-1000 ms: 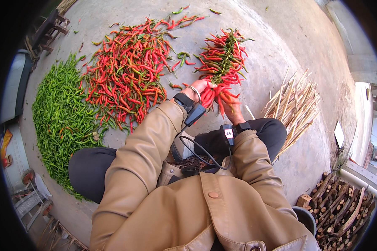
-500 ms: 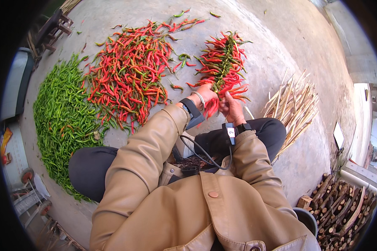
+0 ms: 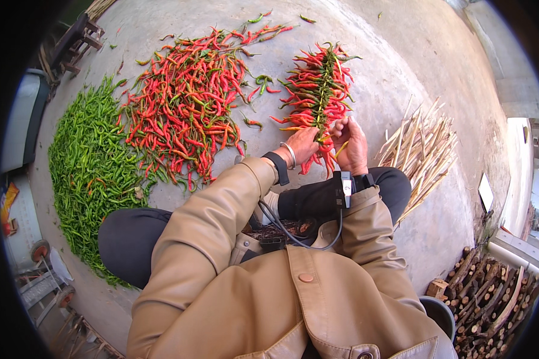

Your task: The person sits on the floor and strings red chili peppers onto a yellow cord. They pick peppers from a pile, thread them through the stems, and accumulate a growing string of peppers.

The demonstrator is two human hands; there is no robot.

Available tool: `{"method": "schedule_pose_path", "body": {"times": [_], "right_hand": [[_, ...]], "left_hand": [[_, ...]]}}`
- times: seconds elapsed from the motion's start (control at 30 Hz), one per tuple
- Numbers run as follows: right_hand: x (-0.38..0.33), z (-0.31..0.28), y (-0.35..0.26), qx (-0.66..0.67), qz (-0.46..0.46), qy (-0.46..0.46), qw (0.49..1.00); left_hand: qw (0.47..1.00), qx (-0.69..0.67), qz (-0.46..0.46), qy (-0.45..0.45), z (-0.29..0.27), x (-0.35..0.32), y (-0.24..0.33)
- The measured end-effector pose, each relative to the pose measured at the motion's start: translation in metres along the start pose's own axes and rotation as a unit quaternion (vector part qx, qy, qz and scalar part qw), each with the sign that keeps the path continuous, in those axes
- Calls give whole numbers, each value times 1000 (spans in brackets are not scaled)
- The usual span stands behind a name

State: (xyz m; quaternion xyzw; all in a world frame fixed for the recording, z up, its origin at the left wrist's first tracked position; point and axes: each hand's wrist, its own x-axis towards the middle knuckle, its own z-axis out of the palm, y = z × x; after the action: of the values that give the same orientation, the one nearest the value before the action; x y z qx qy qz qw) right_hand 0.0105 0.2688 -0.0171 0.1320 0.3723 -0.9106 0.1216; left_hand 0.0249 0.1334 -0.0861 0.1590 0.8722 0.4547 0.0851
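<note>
The string of chillies (image 3: 322, 90) stretches from far to near across the floor (image 3: 383, 72), its near end at the left hand (image 3: 303, 142), which is closed on it. Just to the right, the right hand (image 3: 353, 146) has its fingers curled narrow beside a thin yellowish strip (image 3: 342, 149), though I cannot tell whether they pinch it. Left of the string lies the red pile (image 3: 185, 102), with the green pile (image 3: 90, 167) farther left, and sticks (image 3: 419, 149) lie to the right.
</note>
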Motion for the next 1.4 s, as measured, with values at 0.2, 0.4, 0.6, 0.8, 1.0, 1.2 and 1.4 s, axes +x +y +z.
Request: {"method": "schedule_pose_path", "body": {"times": [0.2, 0.4, 0.6, 0.8, 1.0, 1.2, 1.4], "right_hand": [[-16, 21, 14, -163, 25, 8, 986], [-30, 37, 24, -259, 20, -40, 965], [-16, 8, 2, -349, 26, -116, 930], [-3, -33, -25, -405, -17, -58, 912], [9, -60, -36, -341, 47, -26, 938], [28, -86, -39, -192, 152, -9, 970], [32, -92, -41, -197, 192, -53, 960]], "left_hand": [[997, 20, 31, 66, 19, -2, -12], [997, 2, -18, 71, 22, -3, -23], [996, 68, -56, 13, 11, -2, -5], [984, 176, -1, -36, -58, 21, 4], [901, 399, 50, 160, -355, 11, 61], [923, 214, -125, 293, -393, -247, 40], [867, 176, -436, 168, -213, -430, -27]]}}
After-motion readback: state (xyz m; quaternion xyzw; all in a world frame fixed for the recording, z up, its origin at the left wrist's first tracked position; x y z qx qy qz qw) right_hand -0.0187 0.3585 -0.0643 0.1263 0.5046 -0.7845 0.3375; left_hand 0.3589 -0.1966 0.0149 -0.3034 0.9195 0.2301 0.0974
